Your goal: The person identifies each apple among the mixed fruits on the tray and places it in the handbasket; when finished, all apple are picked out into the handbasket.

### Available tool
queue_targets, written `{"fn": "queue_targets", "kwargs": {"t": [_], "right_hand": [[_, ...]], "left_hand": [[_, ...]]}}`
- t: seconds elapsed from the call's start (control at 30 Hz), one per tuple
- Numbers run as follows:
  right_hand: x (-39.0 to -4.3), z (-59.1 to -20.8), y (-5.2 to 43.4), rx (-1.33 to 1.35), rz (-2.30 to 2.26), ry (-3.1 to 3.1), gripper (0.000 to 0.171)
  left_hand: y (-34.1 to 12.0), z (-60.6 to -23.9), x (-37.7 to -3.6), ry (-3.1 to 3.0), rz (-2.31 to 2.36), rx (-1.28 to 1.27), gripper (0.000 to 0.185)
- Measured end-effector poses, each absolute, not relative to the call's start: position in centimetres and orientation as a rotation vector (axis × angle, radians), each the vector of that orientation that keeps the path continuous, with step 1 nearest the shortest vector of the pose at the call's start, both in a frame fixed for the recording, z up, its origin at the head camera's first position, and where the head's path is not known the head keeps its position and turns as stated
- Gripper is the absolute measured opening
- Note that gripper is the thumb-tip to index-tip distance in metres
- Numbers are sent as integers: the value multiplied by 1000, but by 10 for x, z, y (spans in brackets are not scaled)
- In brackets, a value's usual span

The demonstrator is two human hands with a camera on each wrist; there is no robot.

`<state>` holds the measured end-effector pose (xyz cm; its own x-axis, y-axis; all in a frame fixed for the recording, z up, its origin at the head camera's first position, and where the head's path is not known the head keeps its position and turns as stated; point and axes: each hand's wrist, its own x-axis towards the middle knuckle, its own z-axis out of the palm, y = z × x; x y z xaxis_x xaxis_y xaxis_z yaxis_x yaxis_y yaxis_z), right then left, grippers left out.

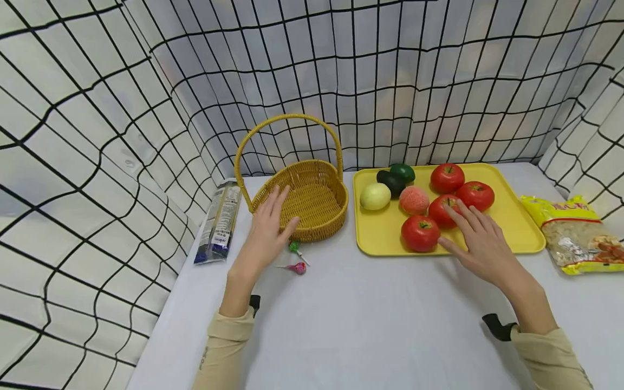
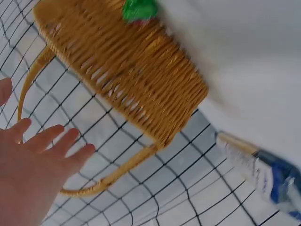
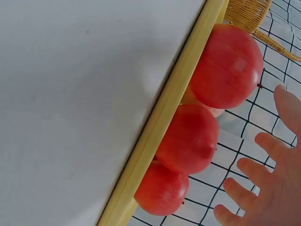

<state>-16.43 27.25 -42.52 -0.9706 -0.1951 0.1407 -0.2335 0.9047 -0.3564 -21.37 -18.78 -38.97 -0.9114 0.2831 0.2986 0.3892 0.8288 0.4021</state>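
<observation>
The right hand (image 1: 480,241), fingers spread, hovered over a red apple (image 1: 442,210): probably firm, smooth, best cupped whole.

Bright, even light fills the scene, casting only faint shadows on the white table (image 1: 370,319). The grid backdrop (image 1: 97,135) bows at the head view's edges, a wide-lens distortion. Both wrist views are soft, with the basket (image 2: 127,75) blurred and the apples (image 3: 225,66) showing dull highlights.

4 red apples (image 1: 421,233) lie on the yellow tray (image 1: 517,227) beside a wicker basket (image 1: 312,197).
</observation>
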Motion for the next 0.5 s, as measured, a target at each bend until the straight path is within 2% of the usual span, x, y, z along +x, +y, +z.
{"fn": "queue_targets", "kwargs": {"t": [0.13,0.27,0.5], "right_hand": [[-164,-428,275,311,586,-2965,83],[-163,-433,276,311,602,-2968,83],[-163,-439,279,327,595,-2928,80]], "left_hand": [[-197,-361,-230,-2578,-762,-557,69],[-214,-340,-239,-2432,-798,-432,66],[-238,-341,-253,-2436,-980,-148,69]]}}
